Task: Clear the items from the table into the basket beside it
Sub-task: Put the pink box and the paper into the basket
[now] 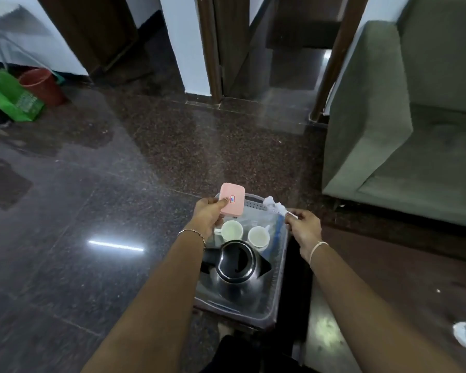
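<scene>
Pink and small, a box (232, 201) is being held up by the person's left hand (209, 218). The thumb is pressing on its front, near a little red and blue sticker, and the fingers are curling behind it. The box is hanging just above the far end of a clear plastic basket (276, 286), which is sitting low by the dark shiny floor (105, 184).

White crumpled paper (275, 205) is being pinched by the right hand (304, 227). The fingers are closing tight on one end of it, over the far right corner of the basket.

Inside the basket a black and silver kettle (236, 267) is sitting at the near end, with its spout pointing right. Two white cups (232, 230) are standing side by side just beyond the kettle, both upright. The left hand is partly covering the left cup's side.

Thin bracelets are showing on both wrists. A green sofa (404, 125) is standing on the right, well apart from the basket. Far off on the left, a green bag (14, 100) and a red bucket (42, 86) are sitting together by the wall.
</scene>
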`<state>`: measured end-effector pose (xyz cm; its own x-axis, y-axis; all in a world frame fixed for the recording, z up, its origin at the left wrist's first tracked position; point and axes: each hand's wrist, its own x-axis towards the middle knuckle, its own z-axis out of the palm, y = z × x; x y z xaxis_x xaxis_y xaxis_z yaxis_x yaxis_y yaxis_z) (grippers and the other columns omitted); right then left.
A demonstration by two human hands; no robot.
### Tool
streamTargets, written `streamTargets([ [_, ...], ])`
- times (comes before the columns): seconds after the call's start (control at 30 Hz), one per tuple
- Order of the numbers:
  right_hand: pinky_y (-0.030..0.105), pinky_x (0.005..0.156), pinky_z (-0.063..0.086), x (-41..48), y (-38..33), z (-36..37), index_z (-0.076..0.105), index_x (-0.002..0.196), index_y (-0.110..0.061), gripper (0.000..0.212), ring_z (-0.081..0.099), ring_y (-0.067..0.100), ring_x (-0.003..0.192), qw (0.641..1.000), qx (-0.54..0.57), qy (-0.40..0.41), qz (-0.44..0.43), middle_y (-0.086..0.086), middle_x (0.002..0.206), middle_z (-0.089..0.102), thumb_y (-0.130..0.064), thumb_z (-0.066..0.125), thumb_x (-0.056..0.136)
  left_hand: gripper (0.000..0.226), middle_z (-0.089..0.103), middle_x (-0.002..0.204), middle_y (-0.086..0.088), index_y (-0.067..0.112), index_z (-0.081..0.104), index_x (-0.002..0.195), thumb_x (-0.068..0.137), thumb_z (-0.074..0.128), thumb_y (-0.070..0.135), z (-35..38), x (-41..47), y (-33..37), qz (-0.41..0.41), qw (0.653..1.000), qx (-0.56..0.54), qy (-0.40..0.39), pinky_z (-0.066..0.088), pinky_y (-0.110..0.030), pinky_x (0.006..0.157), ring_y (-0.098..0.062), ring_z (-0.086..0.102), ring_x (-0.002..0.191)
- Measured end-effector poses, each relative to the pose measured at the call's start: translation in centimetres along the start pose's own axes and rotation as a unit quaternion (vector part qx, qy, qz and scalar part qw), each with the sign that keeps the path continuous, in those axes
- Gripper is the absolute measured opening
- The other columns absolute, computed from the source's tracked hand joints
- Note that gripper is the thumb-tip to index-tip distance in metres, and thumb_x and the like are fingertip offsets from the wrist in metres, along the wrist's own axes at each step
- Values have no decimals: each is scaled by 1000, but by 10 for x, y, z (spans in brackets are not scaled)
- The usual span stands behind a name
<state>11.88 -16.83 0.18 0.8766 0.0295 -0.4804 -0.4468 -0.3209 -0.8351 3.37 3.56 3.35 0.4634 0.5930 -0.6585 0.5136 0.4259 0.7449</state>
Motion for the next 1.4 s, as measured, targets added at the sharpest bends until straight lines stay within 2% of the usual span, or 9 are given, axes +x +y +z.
streamTargets([
  [0.13, 43, 82, 55, 13, 10, 36, 68, 93, -11, 8, 64, 23, 73, 1000, -18, 6, 18, 9, 81, 70, -12, 65, 85, 41, 68, 113, -17, -1, 57, 119, 86, 71, 18, -9, 52, -6, -2, 998, 57, 7, 52, -32, 64, -25, 65, 87],
  [0.3, 44, 85, 56, 25, 21, 62, 65, 87, -24, 12, 69, 27, 81, 999, -36, 15, 34, 6, 81, 71, -12, 65, 85, 41, 66, 119, -17, 1, 58, 120, 84, 71, 15, -8, 100, -19, 5, 986, 168, 18, 53, -44, 95, -32, 64, 107],
  [0.37, 45, 87, 56, 30, 26, 68, 66, 90, -23, 13, 69, 31, 85, 998, -46, 17, 38, 11, 88, 71, -11, 65, 86, 41, 65, 121, -15, 4, 58, 120, 84, 71, 17, -6, 111, -25, 13, 977, 212, 24, 50, -35, 96, -30, 62, 110],
  [0.43, 46, 88, 54, 36, 29, 73, 69, 94, -22, 13, 67, 34, 90, 997, -57, 13, 41, 17, 95, 70, -12, 64, 87, 41, 65, 121, -12, 7, 58, 120, 84, 71, 20, -2, 118, -30, 19, 966, 256, 28, 44, -24, 86, -28, 61, 111],
  [0.67, 48, 90, 54, 51, 36, 89, 70, 100, -23, 16, 66, 36, 96, 996, -67, -6, 60, 19, 103, 69, -14, 63, 89, 31, 69, 112, -16, 5, 59, 113, 87, 66, 21, 6, 126, -47, 91, 934, 344, 27, 47, -34, 86, -33, 63, 105],
  [0.83, 45, 87, 56, 52, 42, 92, 68, 95, -26, 14, 68, 34, 93, 995, -73, -12, 62, 18, 99, 71, -15, 62, 90, 28, 67, 111, -20, 4, 59, 111, 92, 59, 24, 7, 126, -49, 145, 875, 462, 25, 51, -44, 85, -40, 63, 103],
  [1.0, 42, 84, 56, 53, 44, 91, 70, 98, -27, 16, 67, 28, 86, 995, -75, -6, 61, 15, 97, 71, -16, 60, 91, 25, 68, 108, -19, 7, 61, 108, 95, 54, 28, 4, 127, -48, 176, 815, 552, 18, 52, -44, 79, -40, 64, 99],
  [1.2, 37, 84, 55, 56, 44, 91, 72, 108, -22, 21, 66, 24, 86, 993, -103, -7, 57, 10, 94, 71, -18, 59, 91, 35, 56, 119, -13, 14, 48, 125, 90, 57, 12, -3, 126, -46, 232, 756, 612, 4, 52, -44, 74, -36, 65, 95],
  [1.4, 25, 72, 44, 61, 49, 93, 61, 93, -25, 9, 63, 18, 82, 980, -194, -14, 27, -7, 80, 64, -20, 65, 87, 36, 48, 130, -10, 17, 54, 128, 92, 50, 10, -8, 126, -52, 271, 654, 705, -46, 54, -42, 73, -29, 64, 96],
])
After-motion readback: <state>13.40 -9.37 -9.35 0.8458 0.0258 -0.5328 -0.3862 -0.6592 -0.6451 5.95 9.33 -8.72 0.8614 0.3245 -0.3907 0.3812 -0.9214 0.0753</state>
